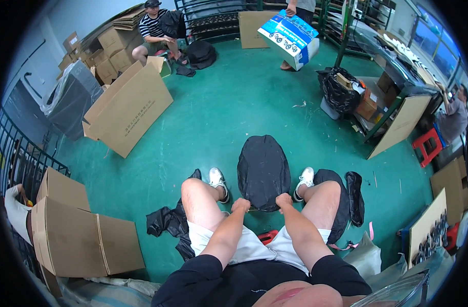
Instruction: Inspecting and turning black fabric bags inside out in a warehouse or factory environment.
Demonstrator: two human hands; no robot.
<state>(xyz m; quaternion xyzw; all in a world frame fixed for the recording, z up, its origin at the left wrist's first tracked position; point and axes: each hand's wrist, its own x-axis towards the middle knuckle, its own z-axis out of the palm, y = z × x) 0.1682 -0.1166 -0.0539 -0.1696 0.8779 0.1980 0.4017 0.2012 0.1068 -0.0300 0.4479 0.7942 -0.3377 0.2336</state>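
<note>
Posture: the person sat low, knees apart, white sneakers planted on the green painted floor (234, 112).
Work piece: a black oval fabric cover (263, 171), slightly glossy, lay flat on the floor between the feet, its long axis running away from the body.
Left hand: the left hand (240, 205) was clenched in a fist on the near edge of the cover, left of centre.
Right hand: the right hand (283, 199) was clenched the same way on the near edge, right of centre, near the other fist.
Grip detail: I could not tell whether the fingers had gone inside a hem or only pinched the outer cloth.
Judgement, tension: both fists looked level, so an even pull would keep the cover flat; uneven pull would likely skew it.
Judgement, grip: a hold spread wider along the edge would probably control the corners better.
Nearby left: a crumpled black fabric heap (167, 222) lay beside the left thigh.
Nearby right: more black fabric pieces (354, 197) lay by the right knee.
Surroundings: a large open brown cardboard box (129, 107) lay well apart, far left.
</note>
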